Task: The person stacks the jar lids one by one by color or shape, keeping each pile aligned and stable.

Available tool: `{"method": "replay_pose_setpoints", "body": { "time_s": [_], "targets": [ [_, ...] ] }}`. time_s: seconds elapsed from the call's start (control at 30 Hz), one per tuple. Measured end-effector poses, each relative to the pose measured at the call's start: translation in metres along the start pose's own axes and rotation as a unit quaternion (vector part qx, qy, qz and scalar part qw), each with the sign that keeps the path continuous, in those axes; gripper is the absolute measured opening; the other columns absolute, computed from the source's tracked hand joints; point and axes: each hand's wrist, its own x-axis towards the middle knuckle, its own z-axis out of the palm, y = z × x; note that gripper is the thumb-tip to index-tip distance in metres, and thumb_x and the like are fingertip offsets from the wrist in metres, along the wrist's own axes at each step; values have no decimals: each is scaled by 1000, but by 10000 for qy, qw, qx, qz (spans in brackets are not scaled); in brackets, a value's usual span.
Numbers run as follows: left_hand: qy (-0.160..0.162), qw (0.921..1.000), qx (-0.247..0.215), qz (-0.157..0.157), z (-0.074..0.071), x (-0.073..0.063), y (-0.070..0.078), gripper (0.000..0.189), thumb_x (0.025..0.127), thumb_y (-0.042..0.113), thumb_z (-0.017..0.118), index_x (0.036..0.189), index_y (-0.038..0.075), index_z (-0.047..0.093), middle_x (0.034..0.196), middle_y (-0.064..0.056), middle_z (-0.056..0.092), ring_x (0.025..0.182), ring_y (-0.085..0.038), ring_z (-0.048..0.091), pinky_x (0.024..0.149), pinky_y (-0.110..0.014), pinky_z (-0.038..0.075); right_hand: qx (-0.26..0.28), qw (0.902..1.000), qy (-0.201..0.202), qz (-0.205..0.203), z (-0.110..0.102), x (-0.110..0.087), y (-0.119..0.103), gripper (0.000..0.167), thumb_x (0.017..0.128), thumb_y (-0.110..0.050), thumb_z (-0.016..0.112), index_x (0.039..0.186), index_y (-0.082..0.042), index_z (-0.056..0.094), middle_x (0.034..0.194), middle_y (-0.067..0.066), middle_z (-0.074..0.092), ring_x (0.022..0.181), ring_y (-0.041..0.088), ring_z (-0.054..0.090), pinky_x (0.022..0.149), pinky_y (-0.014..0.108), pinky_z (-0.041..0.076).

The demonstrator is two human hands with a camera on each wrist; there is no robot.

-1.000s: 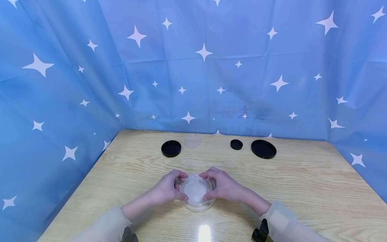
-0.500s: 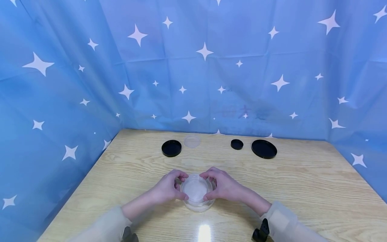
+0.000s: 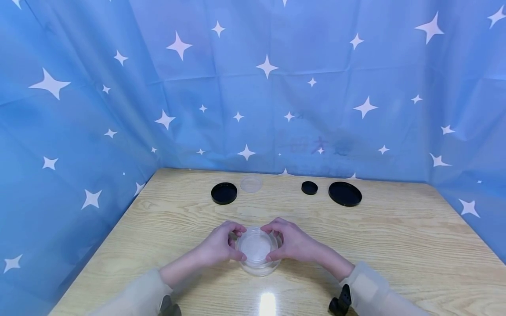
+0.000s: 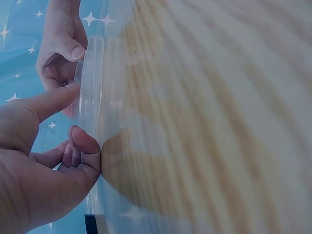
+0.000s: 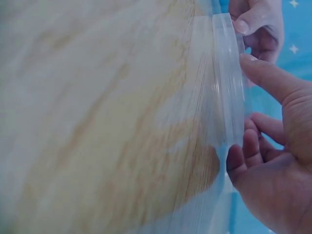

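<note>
At the middle of the table, a clear shallow round dish [image 3: 256,246] sits stacked on a wider clear dish [image 3: 258,271]. From its left side my left hand [image 3: 226,241] grips the upper dish, with thumb and forefinger at its rim. My right hand [image 3: 287,240] grips the same rim from the opposite side. Seen edge-on in the left wrist view, the dish stack [image 4: 92,87] stays low over the wood, the other fingers curled near the tabletop. The right wrist view shows the right thumb [image 5: 270,78] against the stack's top edge.
Toward the back of the wooden table [image 3: 395,232] lie a medium black round lid [image 3: 224,194], a clear disc [image 3: 251,184], a small black lid [image 3: 309,188] and a large black lid [image 3: 345,194]. A blue star-printed curtain [image 3: 237,96] hangs along the back and left.
</note>
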Motion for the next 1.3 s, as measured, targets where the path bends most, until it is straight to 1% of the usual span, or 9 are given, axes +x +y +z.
{"method": "replay_pose_setpoints", "body": {
  "time_s": [0.5, 0.63, 0.73, 0.8, 0.9, 1.0, 1.13, 1.23, 1.3],
  "targets": [
    [-14, 9998, -186, -122, -1, 0, -1, 67, 69, -2, 89, 128, -8, 58, 112, -14, 54, 75, -17, 55, 55, -21, 46, 49, 10000, -15, -55, 1, 1, 0, 65, 77, -27, 92, 132, -5, 65, 115, -1, 59, 97, 17, 51, 76, 29, 46],
    [-5, 9990, -344, -274, -2, -1, -1, 70, 69, 0, 90, 130, -7, 57, 114, -13, 54, 76, -17, 54, 55, -22, 46, 256, 9997, -44, -26, -2, 0, 1, 66, 80, -26, 90, 136, -5, 63, 119, 2, 59, 98, 19, 53, 75, 29, 49],
    [-6, 9981, -476, -386, -3, 0, -2, 72, 71, 2, 90, 133, -5, 55, 115, -12, 53, 76, -17, 53, 54, -22, 47, 473, 9989, 37, 38, -8, -1, 2, 65, 83, -24, 88, 139, -4, 61, 123, 6, 59, 99, 23, 55, 77, 31, 51],
    [11, 9979, -514, -388, -6, 2, -2, 73, 73, 2, 90, 136, -4, 54, 114, -13, 52, 74, -16, 52, 52, -23, 47, 552, 9984, 126, 32, -13, 0, 3, 64, 85, -22, 86, 140, -3, 59, 125, 10, 59, 99, 25, 55, 78, 33, 52],
    [58, 9978, -576, -331, -12, 9, -1, 75, 75, 3, 89, 139, -3, 51, 115, -15, 51, 73, -16, 52, 53, -23, 48, 539, 9983, 232, 4, -20, 4, 6, 62, 87, -21, 85, 140, -2, 59, 127, 14, 59, 101, 27, 55, 79, 32, 53],
    [189, 9974, -675, -174, -23, 19, 3, 77, 75, 1, 88, 141, -4, 49, 118, -20, 50, 73, -16, 53, 57, -23, 49, 506, 9982, 307, -36, -27, 11, 8, 61, 88, -21, 83, 141, -1, 58, 127, 16, 59, 104, 30, 55, 79, 32, 53],
    [584, 9959, -675, 170, -41, 39, 13, 75, 77, 0, 87, 142, -5, 49, 121, -25, 49, 76, -17, 54, 64, -23, 50, 540, 9977, 410, -82, -39, 24, 10, 62, 89, -20, 82, 142, 1, 56, 127, 20, 58, 106, 35, 57, 82, 37, 53],
    [912, 9937, -548, 347, -55, 57, 18, 74, 79, 1, 87, 142, -5, 50, 122, -22, 52, 79, -18, 56, 67, -23, 51, 570, 9970, 519, -70, -48, 38, 12, 62, 90, -18, 81, 143, 0, 55, 129, 23, 57, 108, 38, 57, 86, 41, 53],
    [1034, 9927, -516, 350, -63, 69, 19, 74, 80, 2, 86, 144, -3, 49, 123, -18, 53, 81, -19, 59, 68, -24, 52, 569, 9965, 616, -2, -53, 48, 14, 62, 91, -17, 80, 144, -1, 55, 131, 24, 57, 109, 38, 58, 88, 43, 52]
  ]
}}
